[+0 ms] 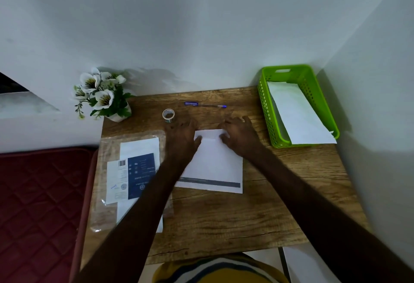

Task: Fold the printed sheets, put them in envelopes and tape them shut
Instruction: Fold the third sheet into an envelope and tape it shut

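A white printed sheet (215, 164) with a dark band along its near edge lies in the middle of the wooden table (224, 222). Its far edge is folded over toward me. My left hand (182, 135) presses the fold's left end and my right hand (240, 136) presses its right end, thumbs on the paper. A clear plastic pack of white envelopes (132, 177) with a blue label lies at the left. A small roll of clear tape (168, 114) stands just beyond my left hand.
A blue pen (205, 104) lies near the table's far edge. A green plastic basket (298, 105) at the far right holds a white envelope. A pot of white flowers (103, 95) stands at the far left corner. A dark red mattress (38, 211) borders the table's left side.
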### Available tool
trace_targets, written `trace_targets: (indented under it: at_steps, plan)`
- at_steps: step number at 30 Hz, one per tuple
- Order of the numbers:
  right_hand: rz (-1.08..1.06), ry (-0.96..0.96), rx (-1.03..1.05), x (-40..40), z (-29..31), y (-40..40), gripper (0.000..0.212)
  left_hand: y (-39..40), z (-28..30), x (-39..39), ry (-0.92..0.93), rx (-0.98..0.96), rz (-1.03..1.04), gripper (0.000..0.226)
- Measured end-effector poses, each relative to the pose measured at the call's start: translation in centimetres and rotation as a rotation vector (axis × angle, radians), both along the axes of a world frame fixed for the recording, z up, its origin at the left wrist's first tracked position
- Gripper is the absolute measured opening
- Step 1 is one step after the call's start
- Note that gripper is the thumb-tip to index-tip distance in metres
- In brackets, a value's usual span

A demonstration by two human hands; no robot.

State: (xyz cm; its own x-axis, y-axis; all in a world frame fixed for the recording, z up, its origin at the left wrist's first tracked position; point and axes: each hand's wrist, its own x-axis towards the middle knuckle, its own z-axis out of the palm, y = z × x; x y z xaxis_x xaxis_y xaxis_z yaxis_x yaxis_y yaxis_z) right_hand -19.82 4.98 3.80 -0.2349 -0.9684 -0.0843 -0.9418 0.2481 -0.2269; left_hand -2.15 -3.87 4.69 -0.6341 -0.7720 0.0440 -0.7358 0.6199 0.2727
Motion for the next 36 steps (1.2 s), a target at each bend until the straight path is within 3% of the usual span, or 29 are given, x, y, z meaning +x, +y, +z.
trace_targets:
  at_steps: [3, 7, 11, 21, 27, 36]
  plan:
    - [0.059, 0.046, -0.086, 0.1, -0.1, 0.7, 0.029, 0.8, -0.6, 0.6, 0.036, -0.035, -0.043, 0.022]
    - [0.085, 0.043, -0.071, 0.6, -0.9, 1.6, 0.036, 2.0, -2.4, 1.0, 0.055, -0.053, -0.115, 0.040]
    - [0.105, 0.089, -0.120, 1.3, -2.6, 3.2, 0.039, 2.5, -4.4, 1.5, -0.094, 0.023, -0.147, 0.056]
    - [-0.018, 0.055, -0.050, 3.6, -3.6, 3.4, 0.050, 3.1, -6.0, 2.0, -0.018, 0.091, -0.105, 0.054]
    - [0.077, 0.032, 0.055, 6.2, -4.6, 1.5, 0.059, 2.7, -5.8, 1.6, -0.018, 0.090, -0.067, 0.051]
    - [-0.119, 0.040, 0.070, 3.5, -5.3, 3.4, 0.070, 2.8, -6.1, 2.0, -0.015, 0.112, -0.053, 0.056]
